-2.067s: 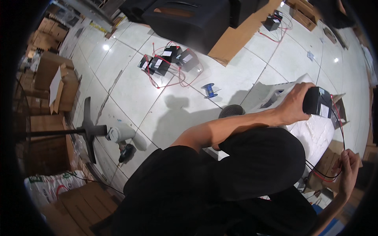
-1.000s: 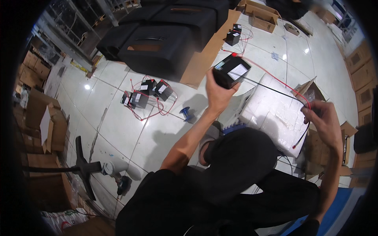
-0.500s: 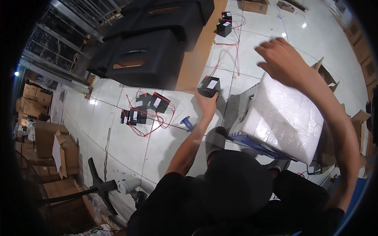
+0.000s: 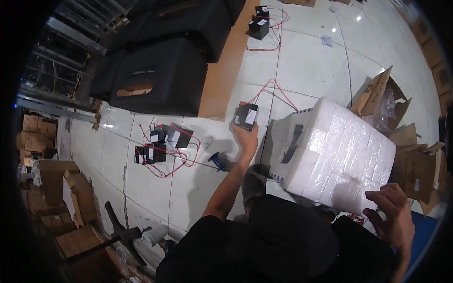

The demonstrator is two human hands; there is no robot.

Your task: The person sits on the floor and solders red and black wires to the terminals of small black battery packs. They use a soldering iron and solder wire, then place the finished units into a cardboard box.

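My left hand (image 4: pixel 247 140) is closed round the lower end of a black battery (image 4: pixel 246 116) with a pale label. A red wire (image 4: pixel 276 83) loops from the battery across the floor toward a plastic-wrapped white foam block (image 4: pixel 342 150). Past the near right corner of that block, my right hand (image 4: pixel 391 211) hangs with bent fingers apart and nothing visible in it. Under the foam, a light-coloured crate (image 4: pixel 283 158) shows its slotted side; the rest is hidden. Left of my left forearm, a small blue spool (image 4: pixel 217 161) lies on the tiles.
Several more batteries (image 4: pixel 157 153) with red wires lie at the left, and others (image 4: pixel 259 27) at the far middle. Large black cases (image 4: pixel 160 78) rest on cardboard (image 4: pixel 222 85). Open cartons (image 4: pixel 384 101) stand at right, brown boxes (image 4: pixel 63 181) at left, near a black cross-shaped stand (image 4: pixel 123 232).
My right hand has come down from above the foam block to its near right side, toward my body. The left hand keeps the battery, whose red wire now arches toward the foam.
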